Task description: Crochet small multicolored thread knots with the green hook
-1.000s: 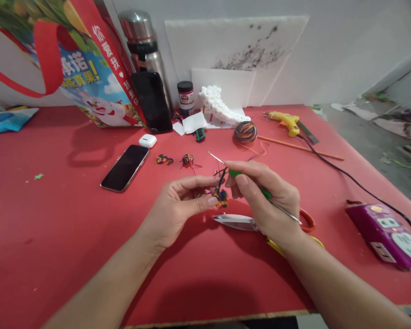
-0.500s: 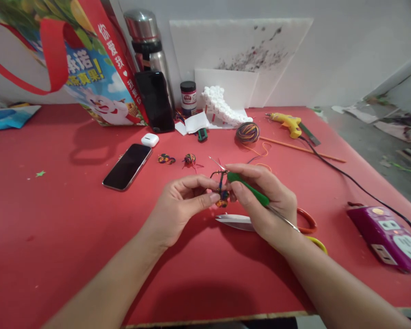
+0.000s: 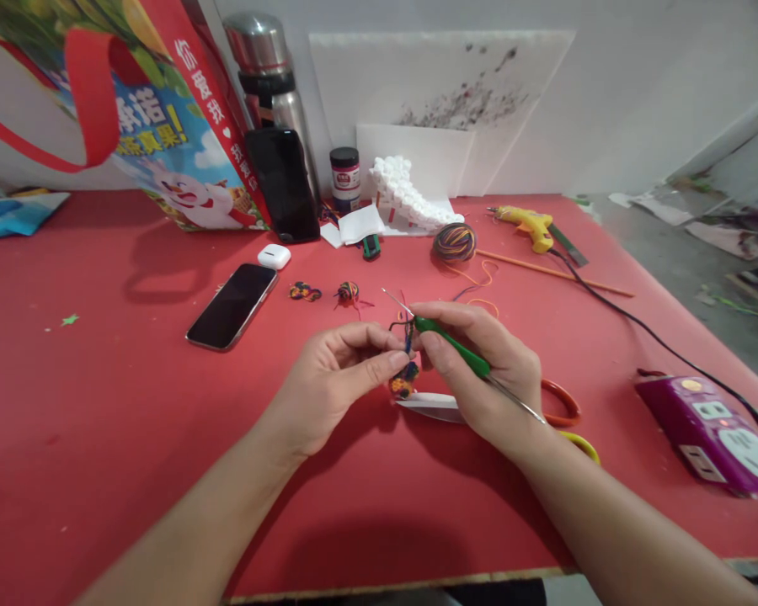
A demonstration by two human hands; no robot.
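Between thumb and fingers, my left hand (image 3: 347, 379) pinches a small multicoloured crochet piece (image 3: 403, 383), its orange and dark lower part hanging below the fingertips. My right hand (image 3: 489, 362) is closed round the green handle of a crochet hook (image 3: 453, 345). The hook's thin metal tip points up and left, above the left fingertips, with dark yarn strands close to its shaft. Scissors (image 3: 433, 406) with red and yellow handles lie partly hidden under my right hand. Beyond the hands sit a small yarn bundle (image 3: 349, 292) and another crocheted piece (image 3: 305, 291).
A variegated yarn ball (image 3: 453, 242) trails orange thread near an orange stick (image 3: 556, 273). A yellow glue gun (image 3: 527, 225) and purple power strip (image 3: 711, 429) are at right. Phone (image 3: 232, 306), white earbud case (image 3: 274, 257), upright black phone (image 3: 283, 185), steel flask (image 3: 262, 50) and bag (image 3: 189, 168) stand left.
The crochet piece now hangs lower and slightly left beneath my left fingertips, showing more of itself. My right hand and the hook have shifted slightly left, along with the whole view.
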